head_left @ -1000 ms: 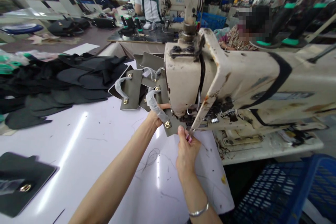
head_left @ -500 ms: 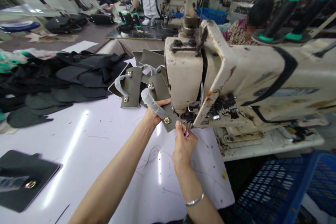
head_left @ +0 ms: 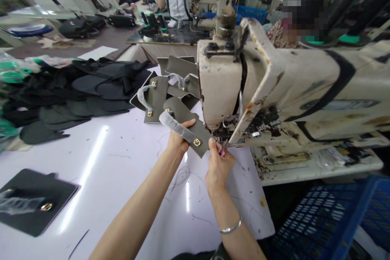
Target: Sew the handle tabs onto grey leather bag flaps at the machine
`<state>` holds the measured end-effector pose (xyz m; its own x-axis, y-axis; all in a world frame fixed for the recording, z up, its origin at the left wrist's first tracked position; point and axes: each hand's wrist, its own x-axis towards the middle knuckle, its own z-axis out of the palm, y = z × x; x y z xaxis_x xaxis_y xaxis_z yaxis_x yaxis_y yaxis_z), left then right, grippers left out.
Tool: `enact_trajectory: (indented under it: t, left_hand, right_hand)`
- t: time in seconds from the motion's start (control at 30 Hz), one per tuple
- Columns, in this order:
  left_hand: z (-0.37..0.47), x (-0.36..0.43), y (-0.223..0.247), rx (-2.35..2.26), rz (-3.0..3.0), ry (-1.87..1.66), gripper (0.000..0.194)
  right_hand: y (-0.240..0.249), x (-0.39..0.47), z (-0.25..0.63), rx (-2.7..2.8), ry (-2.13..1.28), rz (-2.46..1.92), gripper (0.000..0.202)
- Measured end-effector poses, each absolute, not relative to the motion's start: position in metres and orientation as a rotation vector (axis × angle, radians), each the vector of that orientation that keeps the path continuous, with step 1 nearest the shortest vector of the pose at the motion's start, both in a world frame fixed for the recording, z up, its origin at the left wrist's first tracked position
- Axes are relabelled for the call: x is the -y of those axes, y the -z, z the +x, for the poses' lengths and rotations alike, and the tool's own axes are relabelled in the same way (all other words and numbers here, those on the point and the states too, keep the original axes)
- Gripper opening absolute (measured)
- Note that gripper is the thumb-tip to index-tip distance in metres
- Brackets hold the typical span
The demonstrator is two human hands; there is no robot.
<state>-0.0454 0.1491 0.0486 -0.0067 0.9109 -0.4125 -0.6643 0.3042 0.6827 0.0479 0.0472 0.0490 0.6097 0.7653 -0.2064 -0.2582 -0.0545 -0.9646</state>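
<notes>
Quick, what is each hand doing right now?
Left hand: closed on the grey leather piece, beside the sewing machine.
Right hand: closed, pinching a small pink-handled tool at the piece's edge.

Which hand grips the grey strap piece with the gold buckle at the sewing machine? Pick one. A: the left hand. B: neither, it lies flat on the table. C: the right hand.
A: the left hand clasps the grey strap piece from beneath, while the right hand pinches a small pink-handled tool beside it.
</notes>
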Motion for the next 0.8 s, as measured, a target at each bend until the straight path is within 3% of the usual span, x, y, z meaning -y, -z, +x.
enact_trajectory:
  t: [0.4, 0.7, 0.8]
  left_hand:
    - [-0.035, -0.099, -0.037, -1.158, 0.073, -1.478, 0.02]
    - [-0.029, -0.044, -0.047, -1.193, 0.068, -1.336, 0.001]
    - [-0.056, -0.019, -0.053, -1.262, 0.412, -0.856, 0.039]
  right_hand:
    - [-0.044, -0.038, 0.073, 0.652, -0.909, -1.444, 0.035]
    - [-0.048, -0.047, 0.099, 0.772, -0.939, -1.495, 0.031]
    - [-0.048, -0.05, 0.104, 0.792, -0.937, -1.496, 0.033]
